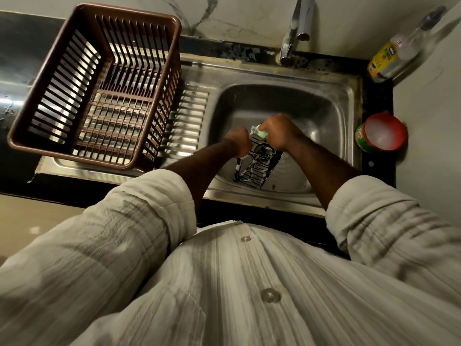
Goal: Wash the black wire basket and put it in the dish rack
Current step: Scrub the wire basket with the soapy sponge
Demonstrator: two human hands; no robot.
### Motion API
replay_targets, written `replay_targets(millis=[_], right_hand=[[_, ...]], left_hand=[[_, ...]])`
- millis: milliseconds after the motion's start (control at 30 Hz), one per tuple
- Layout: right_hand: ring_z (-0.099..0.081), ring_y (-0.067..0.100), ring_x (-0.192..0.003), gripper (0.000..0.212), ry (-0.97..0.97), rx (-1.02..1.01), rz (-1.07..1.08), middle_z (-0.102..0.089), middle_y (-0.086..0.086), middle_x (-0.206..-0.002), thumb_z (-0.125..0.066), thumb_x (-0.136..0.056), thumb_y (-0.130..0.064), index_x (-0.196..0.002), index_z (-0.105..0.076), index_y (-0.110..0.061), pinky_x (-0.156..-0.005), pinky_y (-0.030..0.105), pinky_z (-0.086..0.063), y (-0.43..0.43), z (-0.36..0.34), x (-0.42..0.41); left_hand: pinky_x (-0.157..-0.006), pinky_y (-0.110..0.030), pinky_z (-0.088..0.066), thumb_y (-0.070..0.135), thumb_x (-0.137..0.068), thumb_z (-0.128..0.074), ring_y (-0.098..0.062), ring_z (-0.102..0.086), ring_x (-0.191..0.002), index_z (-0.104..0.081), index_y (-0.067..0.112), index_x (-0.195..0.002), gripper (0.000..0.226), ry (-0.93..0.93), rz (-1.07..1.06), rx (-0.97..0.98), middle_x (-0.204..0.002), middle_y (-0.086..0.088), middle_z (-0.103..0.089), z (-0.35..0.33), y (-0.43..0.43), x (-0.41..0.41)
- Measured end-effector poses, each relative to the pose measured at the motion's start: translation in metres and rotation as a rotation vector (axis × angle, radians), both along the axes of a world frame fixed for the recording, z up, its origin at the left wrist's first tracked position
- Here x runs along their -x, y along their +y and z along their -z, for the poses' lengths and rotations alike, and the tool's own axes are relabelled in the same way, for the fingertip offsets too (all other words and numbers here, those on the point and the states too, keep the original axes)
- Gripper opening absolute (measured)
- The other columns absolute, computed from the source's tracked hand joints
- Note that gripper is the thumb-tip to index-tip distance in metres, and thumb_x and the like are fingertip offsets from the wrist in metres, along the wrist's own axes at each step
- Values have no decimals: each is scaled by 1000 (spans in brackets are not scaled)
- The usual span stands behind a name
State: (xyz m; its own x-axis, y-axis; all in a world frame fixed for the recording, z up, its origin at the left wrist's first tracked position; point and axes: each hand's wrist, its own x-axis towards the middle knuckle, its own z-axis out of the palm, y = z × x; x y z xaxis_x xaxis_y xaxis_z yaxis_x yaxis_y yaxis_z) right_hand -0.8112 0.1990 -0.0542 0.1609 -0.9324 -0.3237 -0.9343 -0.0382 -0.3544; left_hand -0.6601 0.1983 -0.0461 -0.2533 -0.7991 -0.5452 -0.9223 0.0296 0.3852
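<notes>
The black wire basket [257,166] hangs tilted over the steel sink basin [287,106], streaked with white foam. My left hand [239,143] grips its upper left edge. My right hand [280,131] holds a green and white soapy sponge [259,132] against the basket's top edge. The brown plastic dish rack [139,18] stands on the sink's ribbed drainboard at the left, with nothing in it.
A chrome tap [295,28] rises behind the basin. A clear bottle with a yellow label [394,56] stands in the back right corner. A round red and green tub of white soap [381,132] sits on the black counter right of the sink.
</notes>
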Motion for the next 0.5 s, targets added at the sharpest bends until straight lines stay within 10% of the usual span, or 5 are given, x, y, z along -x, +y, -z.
replay_targets(millis=[500], right_hand=[[-66,31,-110,43,1,25,26,-71,17,-120,-62,-82,11,-120,-72,-7,-99,39,-52,26,-1,55]], left_hand=[[-76,-28,-41,15,-104,-42,-27,-58,-99,-56,-3,-121,28,-6,21,28,-123,-19,-61,-7,4,2]])
